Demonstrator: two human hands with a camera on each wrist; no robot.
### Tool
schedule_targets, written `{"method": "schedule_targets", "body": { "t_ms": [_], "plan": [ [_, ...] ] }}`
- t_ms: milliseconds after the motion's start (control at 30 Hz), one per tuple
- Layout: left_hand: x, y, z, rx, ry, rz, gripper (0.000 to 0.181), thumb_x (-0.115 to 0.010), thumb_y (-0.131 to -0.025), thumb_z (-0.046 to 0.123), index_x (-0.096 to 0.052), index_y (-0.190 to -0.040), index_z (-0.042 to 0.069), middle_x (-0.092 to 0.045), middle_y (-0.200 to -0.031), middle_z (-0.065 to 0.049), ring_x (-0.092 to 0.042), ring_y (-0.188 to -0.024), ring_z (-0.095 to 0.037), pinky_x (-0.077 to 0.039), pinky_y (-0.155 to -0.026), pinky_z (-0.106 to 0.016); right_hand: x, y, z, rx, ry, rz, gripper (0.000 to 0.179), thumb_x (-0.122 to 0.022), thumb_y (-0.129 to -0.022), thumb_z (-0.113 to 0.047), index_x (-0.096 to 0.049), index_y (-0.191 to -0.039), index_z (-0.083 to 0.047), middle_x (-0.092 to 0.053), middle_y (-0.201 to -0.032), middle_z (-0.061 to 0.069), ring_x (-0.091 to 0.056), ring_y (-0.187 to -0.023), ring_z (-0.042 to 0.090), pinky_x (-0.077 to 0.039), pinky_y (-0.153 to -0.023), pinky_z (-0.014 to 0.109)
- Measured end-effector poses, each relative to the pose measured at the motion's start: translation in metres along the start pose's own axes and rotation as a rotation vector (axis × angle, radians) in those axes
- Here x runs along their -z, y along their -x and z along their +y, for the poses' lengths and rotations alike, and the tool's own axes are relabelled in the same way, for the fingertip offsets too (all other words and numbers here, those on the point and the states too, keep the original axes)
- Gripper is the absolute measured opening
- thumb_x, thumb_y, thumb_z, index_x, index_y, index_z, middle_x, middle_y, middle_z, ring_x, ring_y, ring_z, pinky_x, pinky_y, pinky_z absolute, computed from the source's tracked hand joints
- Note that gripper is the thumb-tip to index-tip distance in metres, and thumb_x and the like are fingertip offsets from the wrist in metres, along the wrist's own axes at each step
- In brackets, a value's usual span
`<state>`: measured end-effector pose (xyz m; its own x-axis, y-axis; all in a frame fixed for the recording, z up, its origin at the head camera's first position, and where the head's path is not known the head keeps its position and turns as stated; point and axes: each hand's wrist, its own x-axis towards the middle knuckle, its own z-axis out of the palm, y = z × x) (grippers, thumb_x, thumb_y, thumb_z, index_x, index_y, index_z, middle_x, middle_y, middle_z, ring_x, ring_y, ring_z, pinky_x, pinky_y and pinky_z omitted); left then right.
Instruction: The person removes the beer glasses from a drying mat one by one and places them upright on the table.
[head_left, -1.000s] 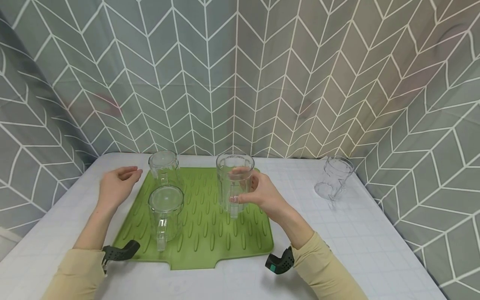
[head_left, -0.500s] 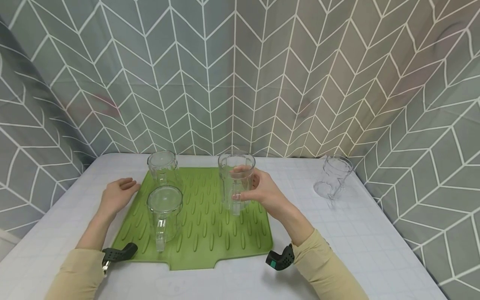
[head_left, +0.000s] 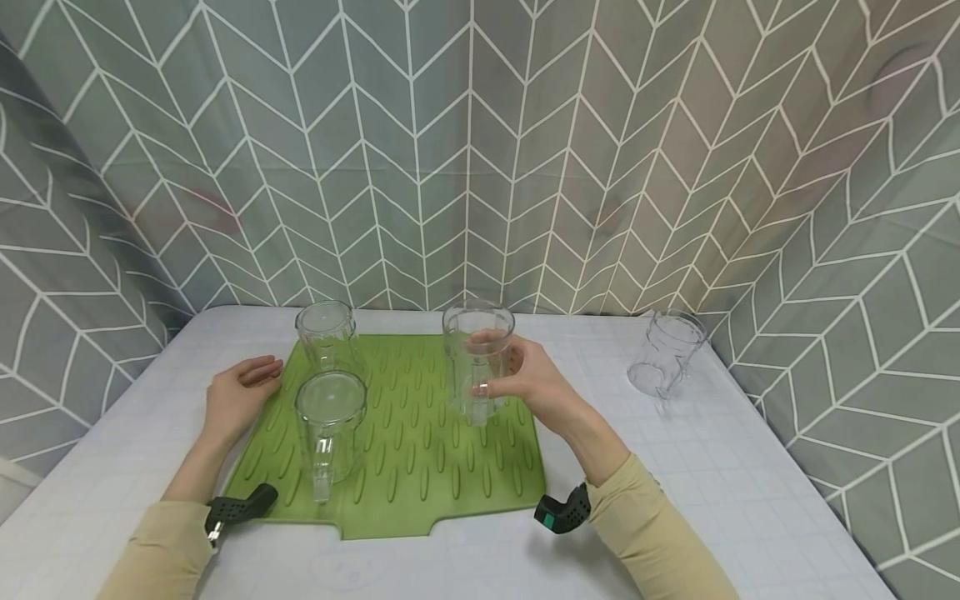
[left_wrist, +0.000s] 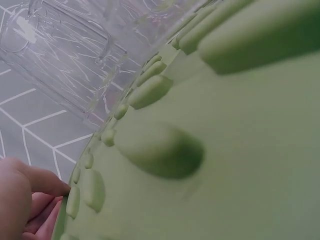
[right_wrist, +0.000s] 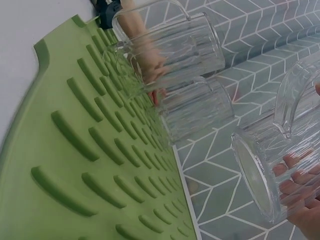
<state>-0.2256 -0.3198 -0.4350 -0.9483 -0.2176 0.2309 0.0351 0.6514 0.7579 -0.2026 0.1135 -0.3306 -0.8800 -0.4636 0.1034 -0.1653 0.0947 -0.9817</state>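
Observation:
In the head view, my right hand [head_left: 528,383] grips a clear glass mug [head_left: 467,358] from its right side, over the right part of a green ridged mat [head_left: 397,467]. In the right wrist view the held mug [right_wrist: 260,170] shows a gap between its near end and the mat, and the fingers show through the glass. My left hand [head_left: 236,396] is at the mat's left edge, fingers loosely bent. A fingertip [left_wrist: 60,187] lies right at that edge in the left wrist view, with the other fingers partly hidden behind it.
Two more glass mugs stand on the mat's left side, a nearer mug [head_left: 330,433] with its handle towards me and a farther mug [head_left: 326,333]. Another glass mug [head_left: 667,354] stands on the white table [head_left: 600,350] at the right. A patterned curtain [head_left: 465,167] hangs behind.
My right hand has shifted slightly right and up with the mug. The left hand has come down and slightly right to the mat's edge. The other mugs stay in place.

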Motion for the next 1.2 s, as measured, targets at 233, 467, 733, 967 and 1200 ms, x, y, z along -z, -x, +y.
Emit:
{"method": "schedule_targets", "body": {
  "t_ms": [233,467,733,967,1200],
  "plan": [
    [-0.003,0.000,-0.005,-0.039,-0.011,0.030,0.042,-0.063,-0.096,0.011,-0.057,-0.133,-0.007,-0.067,-0.124,-0.025,-0.049,-0.084,0.022,-0.045,-0.072,0.002,0.006,-0.002,0.003,-0.004,-0.002,0.011,0.063,-0.080,-0.080,-0.008,-0.056,-0.137,-0.015,-0.056,-0.142,0.003,-0.046,-0.135,0.025,-0.036,-0.115,0.051],
    [-0.003,0.000,-0.007,-0.048,-0.001,0.022,0.042,-0.062,-0.096,0.011,-0.056,-0.134,-0.008,-0.066,-0.124,-0.026,-0.043,-0.084,0.027,-0.046,-0.073,0.002,0.016,-0.005,0.009,0.019,0.002,0.037,0.063,-0.079,-0.081,-0.006,-0.055,-0.139,-0.014,-0.059,-0.142,0.003,-0.046,-0.131,0.022,-0.039,-0.112,0.048],
    [-0.002,0.001,-0.005,-0.041,-0.006,0.014,0.043,-0.061,-0.096,0.012,-0.056,-0.134,-0.007,-0.066,-0.125,-0.026,-0.042,-0.084,0.026,-0.046,-0.073,0.002,0.030,-0.006,0.013,0.038,-0.041,0.056,0.062,-0.077,-0.081,-0.003,-0.055,-0.139,-0.012,-0.058,-0.140,0.000,-0.045,-0.125,0.021,-0.038,-0.109,0.045],
    [-0.002,0.000,-0.006,-0.039,-0.012,0.015,0.042,-0.061,-0.096,0.011,-0.057,-0.134,-0.006,-0.066,-0.125,-0.025,-0.042,-0.083,0.026,-0.046,-0.073,0.001,0.046,-0.008,0.018,0.052,-0.077,0.056,0.064,-0.073,-0.083,0.002,-0.051,-0.142,-0.008,-0.059,-0.141,-0.001,-0.044,-0.134,0.021,-0.042,-0.111,0.046],
    [-0.001,0.001,-0.003,-0.031,-0.026,0.019,0.042,-0.063,-0.095,0.012,-0.058,-0.133,-0.005,-0.068,-0.123,-0.023,-0.065,-0.093,0.003,-0.045,-0.073,0.002,0.063,-0.009,0.026,0.072,-0.076,0.072,0.063,-0.072,-0.082,0.004,-0.051,-0.141,-0.004,-0.058,-0.141,0.002,-0.043,-0.135,0.020,-0.039,-0.112,0.046]
  ]
}}
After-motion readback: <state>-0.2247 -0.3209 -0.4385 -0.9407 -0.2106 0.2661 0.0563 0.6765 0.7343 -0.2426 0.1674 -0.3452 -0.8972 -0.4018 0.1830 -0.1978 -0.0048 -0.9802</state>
